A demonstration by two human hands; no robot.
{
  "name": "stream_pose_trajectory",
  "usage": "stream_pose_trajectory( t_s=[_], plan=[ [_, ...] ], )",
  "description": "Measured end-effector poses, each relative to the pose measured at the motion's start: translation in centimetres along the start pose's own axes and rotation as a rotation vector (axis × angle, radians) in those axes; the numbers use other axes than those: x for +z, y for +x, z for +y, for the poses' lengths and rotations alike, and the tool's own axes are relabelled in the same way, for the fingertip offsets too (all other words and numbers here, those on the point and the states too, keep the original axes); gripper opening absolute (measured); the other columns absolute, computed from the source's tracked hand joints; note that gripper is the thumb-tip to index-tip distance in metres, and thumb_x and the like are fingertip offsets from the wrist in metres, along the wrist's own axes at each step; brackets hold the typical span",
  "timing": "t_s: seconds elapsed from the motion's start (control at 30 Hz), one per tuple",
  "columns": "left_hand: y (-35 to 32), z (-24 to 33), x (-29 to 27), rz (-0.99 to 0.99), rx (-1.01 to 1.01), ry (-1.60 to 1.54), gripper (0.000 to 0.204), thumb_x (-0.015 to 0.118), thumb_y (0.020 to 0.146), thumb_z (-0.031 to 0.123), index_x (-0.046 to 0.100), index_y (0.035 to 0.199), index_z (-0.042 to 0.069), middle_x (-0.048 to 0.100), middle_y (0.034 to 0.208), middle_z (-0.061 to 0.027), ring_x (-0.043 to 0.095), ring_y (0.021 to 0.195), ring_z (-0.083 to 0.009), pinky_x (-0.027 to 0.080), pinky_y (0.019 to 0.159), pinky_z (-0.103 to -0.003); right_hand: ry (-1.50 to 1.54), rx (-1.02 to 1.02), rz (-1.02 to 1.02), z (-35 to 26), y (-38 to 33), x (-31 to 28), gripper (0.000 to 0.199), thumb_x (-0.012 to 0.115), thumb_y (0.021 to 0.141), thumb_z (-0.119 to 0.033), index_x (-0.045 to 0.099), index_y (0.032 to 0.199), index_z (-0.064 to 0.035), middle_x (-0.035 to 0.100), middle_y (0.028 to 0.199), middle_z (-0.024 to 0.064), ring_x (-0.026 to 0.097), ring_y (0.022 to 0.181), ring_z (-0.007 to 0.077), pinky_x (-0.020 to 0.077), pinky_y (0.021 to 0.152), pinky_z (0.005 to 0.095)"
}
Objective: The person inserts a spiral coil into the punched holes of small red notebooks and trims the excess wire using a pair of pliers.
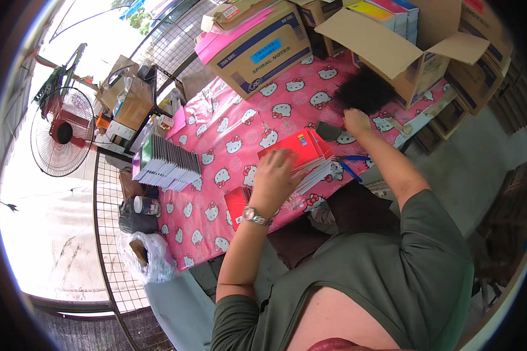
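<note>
My left hand [278,175], with a watch on its wrist, lies over a stack of red notebooks [298,146], its fingers apart and slightly blurred. To the right, my right hand [357,123] is closed on a black, fuzzy brush-like duster [366,90], whose bristles spread beyond the fingers. A dark grey-green piece [328,131] sits left of that hand, above the stack; I cannot tell if it belongs to the duster. Blue-handled pliers [354,167] lie right of the stack. Another red notebook [235,205] lies partly behind my left wrist.
A pink patterned cloth covers the table [222,161]. A row of spiral notebooks [167,164] stands at the left. Closed [263,52] and open [386,52] cardboard boxes are at the back. A plastic bag [149,257] hangs by the left edge, with a fan [63,131] beyond.
</note>
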State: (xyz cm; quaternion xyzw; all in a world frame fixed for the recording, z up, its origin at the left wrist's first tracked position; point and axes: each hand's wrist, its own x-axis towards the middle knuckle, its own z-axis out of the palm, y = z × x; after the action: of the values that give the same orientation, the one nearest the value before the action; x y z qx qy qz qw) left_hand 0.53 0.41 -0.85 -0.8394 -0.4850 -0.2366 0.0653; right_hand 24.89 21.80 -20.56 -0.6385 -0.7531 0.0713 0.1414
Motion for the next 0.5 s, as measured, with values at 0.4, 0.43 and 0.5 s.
stream_pose_trajectory(
  t_s=[0.4,0.43,0.5],
  plan=[
    [3.4,-0.1,-3.5,-0.070,-0.117,-0.021,0.017,0.062,0.088,0.011,0.066,0.104,0.007,0.066,0.095,-0.0113,0.064,0.086,-0.0322,0.052,0.075,-0.043,1.008,-0.576,0.054,-7.8,-7.2,-17.7,0.025,0.067,0.090,-0.013,0.072,0.115,-0.0086,0.069,0.093,0.0102,0.066,0.088,0.0259,0.0525,0.080,0.0358],
    [3.5,-0.4,-2.8,-0.029,-0.121,-0.012,0.018,0.059,0.089,0.010,0.064,0.106,0.005,0.067,0.098,-0.0127,0.063,0.090,-0.0338,0.048,0.082,-0.044,0.980,-0.635,0.016,-8.6,-7.9,-18.4,0.024,0.069,0.089,-0.014,0.073,0.113,-0.0099,0.068,0.092,0.0094,0.065,0.088,0.0251,0.0521,0.079,0.0356],
    [3.9,-0.5,-1.9,-0.013,-0.122,0.017,0.018,0.059,0.090,0.011,0.063,0.107,0.005,0.067,0.098,-0.0131,0.062,0.092,-0.0333,0.045,0.085,-0.044,0.920,-0.704,0.140,-9.0,-8.3,-18.7,0.022,0.070,0.088,-0.012,0.074,0.109,-0.0107,0.067,0.093,0.0084,0.064,0.089,0.0248,0.0514,0.079,0.0360]
  ],
)
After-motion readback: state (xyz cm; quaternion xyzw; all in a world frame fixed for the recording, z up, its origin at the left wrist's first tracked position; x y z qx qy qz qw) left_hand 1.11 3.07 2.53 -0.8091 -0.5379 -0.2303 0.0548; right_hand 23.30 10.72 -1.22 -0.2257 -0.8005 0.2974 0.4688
